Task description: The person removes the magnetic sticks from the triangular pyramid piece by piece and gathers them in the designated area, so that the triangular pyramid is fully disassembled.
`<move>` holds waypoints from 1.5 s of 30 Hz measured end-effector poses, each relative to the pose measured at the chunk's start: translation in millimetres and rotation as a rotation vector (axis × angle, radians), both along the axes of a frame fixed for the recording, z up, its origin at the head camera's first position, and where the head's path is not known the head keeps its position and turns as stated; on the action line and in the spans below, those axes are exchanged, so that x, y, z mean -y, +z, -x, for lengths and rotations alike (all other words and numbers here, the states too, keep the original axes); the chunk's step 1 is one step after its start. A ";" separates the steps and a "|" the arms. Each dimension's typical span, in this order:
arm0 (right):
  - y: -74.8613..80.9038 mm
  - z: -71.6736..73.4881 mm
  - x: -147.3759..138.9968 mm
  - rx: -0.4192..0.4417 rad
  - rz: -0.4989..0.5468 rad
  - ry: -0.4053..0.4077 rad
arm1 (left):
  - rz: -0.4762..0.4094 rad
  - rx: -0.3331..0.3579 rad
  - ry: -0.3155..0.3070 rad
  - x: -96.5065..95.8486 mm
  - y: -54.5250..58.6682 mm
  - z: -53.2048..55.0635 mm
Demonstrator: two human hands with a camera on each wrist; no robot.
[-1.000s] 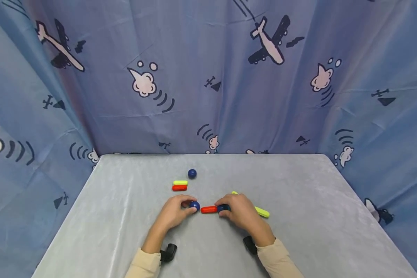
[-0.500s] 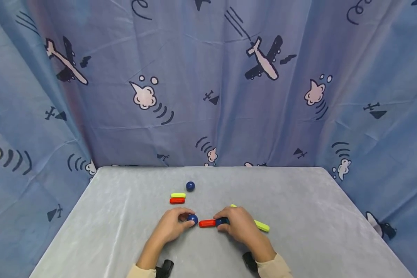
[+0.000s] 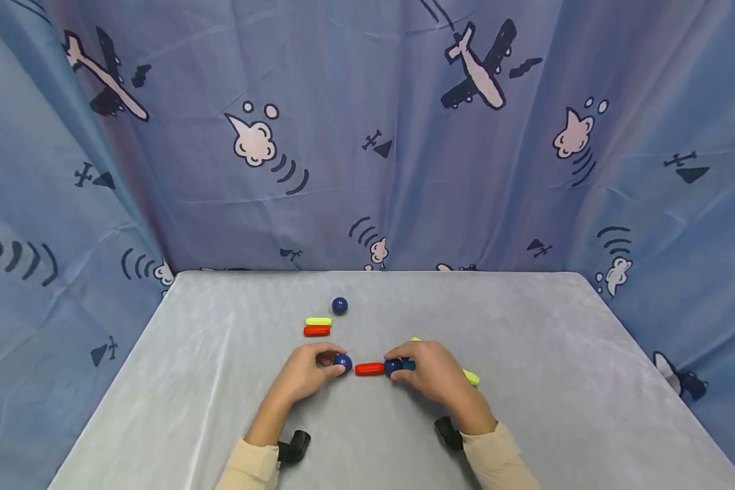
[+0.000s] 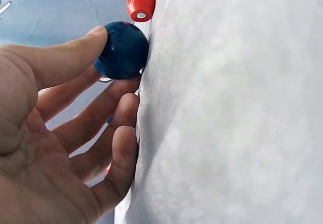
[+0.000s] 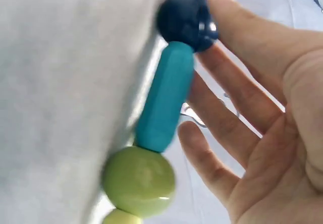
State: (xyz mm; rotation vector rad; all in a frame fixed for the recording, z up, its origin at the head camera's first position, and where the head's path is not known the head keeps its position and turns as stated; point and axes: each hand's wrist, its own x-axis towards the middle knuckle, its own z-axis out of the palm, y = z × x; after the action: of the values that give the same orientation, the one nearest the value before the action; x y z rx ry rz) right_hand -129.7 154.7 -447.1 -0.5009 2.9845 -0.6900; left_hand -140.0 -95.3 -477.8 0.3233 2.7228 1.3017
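My left hand (image 3: 303, 373) pinches a dark blue ball (image 4: 123, 52) between thumb and fingers, low at the table. Just right of that ball lies a red magnetic stick (image 3: 369, 369), its metal tip facing the ball across a narrow gap. The stick's other end meets a second blue ball (image 5: 184, 19), which my right hand (image 3: 433, 369) grips with thumb and fingertips. From this ball a teal stick (image 5: 166, 95) runs on to a green ball (image 5: 139, 181) with a yellow-green stick (image 5: 121, 218) behind it. In the head view, my right hand hides most of this chain.
Farther back on the grey cloth-covered table (image 3: 496, 306) lie a third blue ball (image 3: 339, 305), a short yellow stick (image 3: 318, 321) and a red stick (image 3: 316, 331) side by side. Yellow pieces (image 3: 471, 378) stick out past my right hand. A patterned curtain (image 3: 331, 136) stands behind.
The head view tipped up and came back. My right hand has slid slightly right along the chain, so more of the ball and some teal stick show. The left hand keeps its hold.
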 end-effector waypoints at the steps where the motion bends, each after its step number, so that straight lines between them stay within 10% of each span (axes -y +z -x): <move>1: -1.1 0.6 -0.1 -0.001 -0.009 -0.009 | -0.005 0.008 0.008 0.5 0.3 0.5; 13: -0.8 2.9 -0.5 -0.005 0.002 -0.054 | -0.013 -0.007 0.148 24.5 23.2 21.1; 21: -0.2 4.2 -1.4 0.017 -0.002 -0.075 | 0.007 -0.089 0.140 11.4 42.1 60.7; 32: 0.4 3.3 0.0 0.073 -0.004 -0.081 | 0.148 -0.162 -0.154 -17.7 38.8 118.1; 45: 1.3 3.0 -0.6 0.067 -0.013 -0.076 | 0.230 -0.087 -0.207 -27.8 15.2 138.3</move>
State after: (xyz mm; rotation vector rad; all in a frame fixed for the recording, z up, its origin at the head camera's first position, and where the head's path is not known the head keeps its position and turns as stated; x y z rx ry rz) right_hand -132.7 155.3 -445.7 -0.3572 2.9567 -0.6776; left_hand -278.2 -67.5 -462.6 0.6311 2.7820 0.9326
